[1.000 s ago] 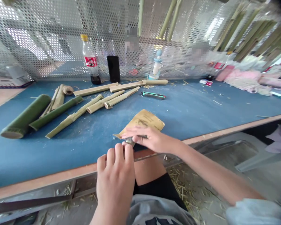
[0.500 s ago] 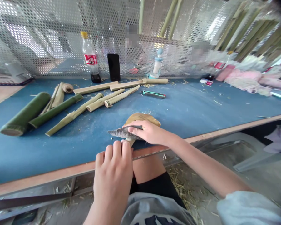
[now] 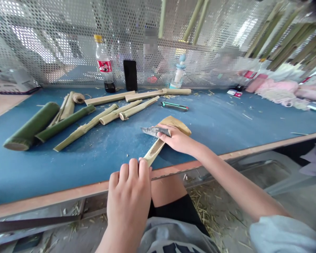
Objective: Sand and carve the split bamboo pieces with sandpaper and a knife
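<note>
My left hand (image 3: 129, 191) is closed around the near end of a split bamboo piece (image 3: 155, 151) at the table's front edge. The bamboo's hollow inner face is turned up, and its far part passes beneath my right hand (image 3: 177, 140). That hand grips a knife (image 3: 153, 131) with a dark, mottled blade, the tip pointing left above the bamboo. Behind the knife lies a broad tan piece (image 3: 175, 123) with a rounded edge; whether it joins the bamboo is hidden by my right hand.
Green bamboo tubes (image 3: 33, 124) and split bamboo lengths (image 3: 85, 128) lie on the left of the blue table (image 3: 213, 123). A utility knife (image 3: 174, 106) lies behind my hands. A cola bottle (image 3: 104, 66), a phone (image 3: 130, 75) and a blue-topped bottle (image 3: 178, 73) stand along the mesh panel.
My right hand has slid the knife away from my left hand, up and to the right, baring more of the bamboo's hollow. The left hand keeps its hold near the edge.
</note>
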Tool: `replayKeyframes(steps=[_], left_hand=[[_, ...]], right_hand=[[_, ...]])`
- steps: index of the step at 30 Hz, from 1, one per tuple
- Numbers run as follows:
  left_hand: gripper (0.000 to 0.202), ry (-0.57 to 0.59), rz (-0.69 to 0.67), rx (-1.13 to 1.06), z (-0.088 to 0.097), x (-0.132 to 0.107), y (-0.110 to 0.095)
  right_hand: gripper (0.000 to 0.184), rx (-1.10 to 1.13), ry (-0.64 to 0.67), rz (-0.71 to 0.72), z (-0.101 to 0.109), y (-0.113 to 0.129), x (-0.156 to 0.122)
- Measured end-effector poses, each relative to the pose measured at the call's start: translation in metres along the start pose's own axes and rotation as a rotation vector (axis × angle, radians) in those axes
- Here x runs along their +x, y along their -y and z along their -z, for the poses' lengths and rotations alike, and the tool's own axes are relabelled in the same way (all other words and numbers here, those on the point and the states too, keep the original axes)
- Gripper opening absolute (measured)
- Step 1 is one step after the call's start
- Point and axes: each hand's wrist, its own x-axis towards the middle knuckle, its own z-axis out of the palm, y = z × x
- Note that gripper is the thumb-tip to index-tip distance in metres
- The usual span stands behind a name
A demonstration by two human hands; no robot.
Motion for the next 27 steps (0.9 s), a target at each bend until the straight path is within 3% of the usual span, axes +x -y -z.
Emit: replayKeyframes(steps=[5, 10, 12, 16, 23, 27], left_hand=[[0.012, -0.013, -0.007, -0.01, 0.002, -0.002, 0.001], [0.013, -0.026, -0.002, -0.025, 0.001, -0.001, 0.003], [0.014, -0.033, -0.001, -0.031, 0.0, 0.0, 0.003], [0.015, -0.039, -0.008, -0.035, 0.0, 0.0, 0.003], [0.013, -0.019, -0.002, -0.004, 0.001, -0.002, 0.004], [0.013, -0.06, 0.015, 0.019, 0.0, -0.003, -0.001]], right_hand=[[0.044, 0.136, 0.137, 0.196, -0.01, 0.028, -0.008], [0.048, 0.087, 0.03, -0.04, 0.001, 0.008, 0.01], [0.043, 0.073, -0.001, -0.021, -0.002, 0.009, 0.009], [0.039, 0.108, 0.074, 0.17, -0.016, 0.023, -0.004], [0.05, 0.019, -0.078, -0.103, 0.002, -0.022, 0.024], [0.038, 0.018, -0.025, 0.024, -0.012, 0.007, 0.007]])
